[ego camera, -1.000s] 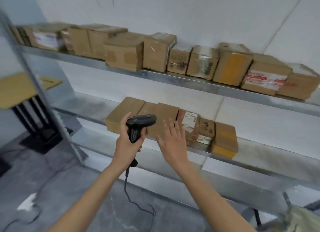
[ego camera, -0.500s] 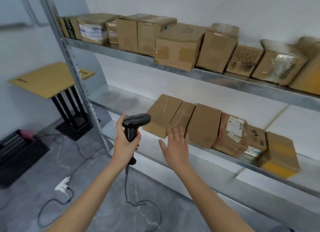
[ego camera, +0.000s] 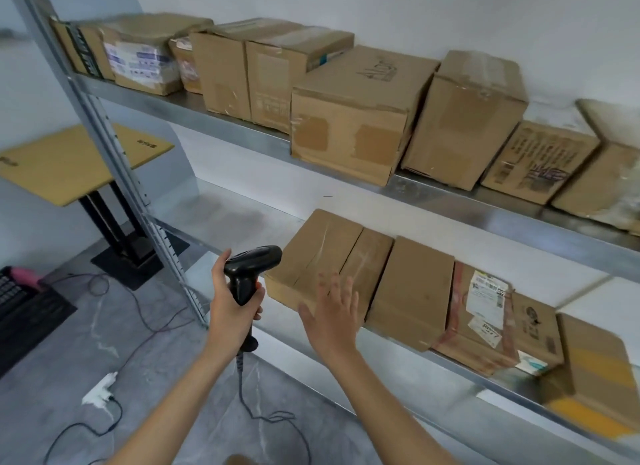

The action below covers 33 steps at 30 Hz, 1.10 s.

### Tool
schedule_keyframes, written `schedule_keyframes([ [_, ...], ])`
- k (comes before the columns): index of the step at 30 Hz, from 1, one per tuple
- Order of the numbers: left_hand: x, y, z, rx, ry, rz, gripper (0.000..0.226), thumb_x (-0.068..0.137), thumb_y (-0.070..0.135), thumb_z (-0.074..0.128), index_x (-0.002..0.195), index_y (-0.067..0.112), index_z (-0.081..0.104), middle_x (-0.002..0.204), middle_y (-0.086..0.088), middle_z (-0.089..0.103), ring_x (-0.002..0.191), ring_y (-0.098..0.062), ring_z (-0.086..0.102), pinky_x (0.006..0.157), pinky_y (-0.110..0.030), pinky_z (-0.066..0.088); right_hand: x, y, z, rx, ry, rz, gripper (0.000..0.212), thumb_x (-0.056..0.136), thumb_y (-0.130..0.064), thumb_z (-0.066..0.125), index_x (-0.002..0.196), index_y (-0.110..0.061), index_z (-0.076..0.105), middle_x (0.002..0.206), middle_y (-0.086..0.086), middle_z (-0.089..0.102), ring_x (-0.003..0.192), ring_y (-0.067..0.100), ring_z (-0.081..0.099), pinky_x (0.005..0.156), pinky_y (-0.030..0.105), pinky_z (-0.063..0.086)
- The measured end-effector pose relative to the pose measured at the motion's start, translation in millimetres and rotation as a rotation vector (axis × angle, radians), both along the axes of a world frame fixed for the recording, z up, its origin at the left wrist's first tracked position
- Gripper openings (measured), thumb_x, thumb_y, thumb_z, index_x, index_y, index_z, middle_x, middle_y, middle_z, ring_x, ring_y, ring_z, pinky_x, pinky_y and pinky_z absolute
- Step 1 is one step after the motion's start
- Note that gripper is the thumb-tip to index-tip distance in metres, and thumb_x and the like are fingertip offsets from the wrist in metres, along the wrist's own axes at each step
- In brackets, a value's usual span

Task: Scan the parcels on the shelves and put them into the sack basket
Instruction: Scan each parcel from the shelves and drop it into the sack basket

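My left hand (ego camera: 230, 312) grips a black corded barcode scanner (ego camera: 250, 271) upright, its head pointing right toward the lower shelf. My right hand (ego camera: 334, 320) is open with fingers spread, just in front of the leftmost brown parcel (ego camera: 311, 253) on the lower shelf (ego camera: 415, 364); I cannot tell if it touches. More brown parcels lie to the right, one of them (ego camera: 479, 317) with red tape and a white label. The upper shelf (ego camera: 221, 121) carries a row of several cardboard boxes. The sack basket is out of view.
A metal shelf upright (ego camera: 114, 159) stands at left. Behind it is a small yellow-topped table (ego camera: 69, 159) on a black base. A black crate (ego camera: 24, 312), a white power strip (ego camera: 100, 390) and loose cables lie on the grey floor.
The view has swung left and moved closer to the shelves. My right hand has reached nearer the leftmost lower parcel. My left hand keeps holding the scanner.
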State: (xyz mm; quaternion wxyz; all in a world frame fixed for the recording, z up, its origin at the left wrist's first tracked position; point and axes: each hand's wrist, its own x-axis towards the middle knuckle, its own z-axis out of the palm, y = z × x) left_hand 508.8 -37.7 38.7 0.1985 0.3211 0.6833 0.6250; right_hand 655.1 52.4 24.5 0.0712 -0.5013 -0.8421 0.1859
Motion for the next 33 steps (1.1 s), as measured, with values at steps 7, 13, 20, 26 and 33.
schedule_keyframes([
  [7, -58, 53, -19, -0.044, -0.054, -0.063, 0.079, 0.093, -0.004, 0.066, 0.147, 0.037, 0.027, 0.089, -0.008, 0.068, 0.052, -0.02, 0.061, 0.062, -0.04, 0.055, -55, 41, -13, -0.01, 0.004, -0.121, 0.075, 0.103, -0.054, 0.035, 0.16, -0.024, -0.003, 0.168, 0.009, -0.012, 0.151, 0.041, -0.016, 0.122, 0.049, -0.008],
  [13, -109, 105, -33, -0.098, -0.123, -0.23, 0.074, 0.096, 0.0, 0.064, 0.15, 0.032, 0.025, 0.082, -0.008, 0.066, 0.05, -0.016, 0.059, 0.058, -0.03, 0.055, -103, 63, -33, -0.085, -0.102, -0.314, 0.077, 0.102, -0.061, 0.03, 0.16, -0.025, -0.007, 0.167, 0.012, -0.016, 0.15, 0.046, -0.015, 0.121, 0.055, -0.007],
  [20, -145, 124, -54, -0.132, -0.229, -0.358, 0.072, 0.096, 0.002, 0.064, 0.148, 0.031, 0.025, 0.064, 0.006, 0.064, 0.051, -0.02, 0.056, 0.061, -0.033, 0.055, -142, 73, -47, -0.104, -0.21, -0.513, 0.086, 0.094, -0.076, 0.024, 0.16, -0.028, -0.002, 0.168, 0.013, -0.007, 0.15, 0.05, -0.01, 0.119, 0.065, -0.002],
  [26, -157, 126, -59, -0.13, -0.339, -0.354, 0.073, 0.095, -0.001, 0.064, 0.147, 0.033, 0.026, 0.076, -0.009, 0.064, 0.05, -0.017, 0.054, 0.055, -0.024, 0.052, -152, 82, -51, -0.151, -0.278, -0.612, 0.112, 0.076, -0.094, 0.025, 0.16, -0.027, -0.007, 0.166, 0.017, -0.013, 0.149, 0.048, -0.017, 0.113, 0.072, -0.004],
  [33, -172, 119, -69, -0.139, -0.372, -0.338, 0.075, 0.094, 0.0, 0.066, 0.143, 0.041, 0.027, 0.08, -0.012, 0.065, 0.051, -0.017, 0.058, 0.057, -0.027, 0.053, -181, 83, -52, -0.162, -0.261, -0.633, 0.115, 0.075, -0.09, 0.038, 0.16, -0.025, -0.004, 0.167, 0.015, -0.011, 0.149, 0.049, -0.014, 0.112, 0.073, 0.004],
])
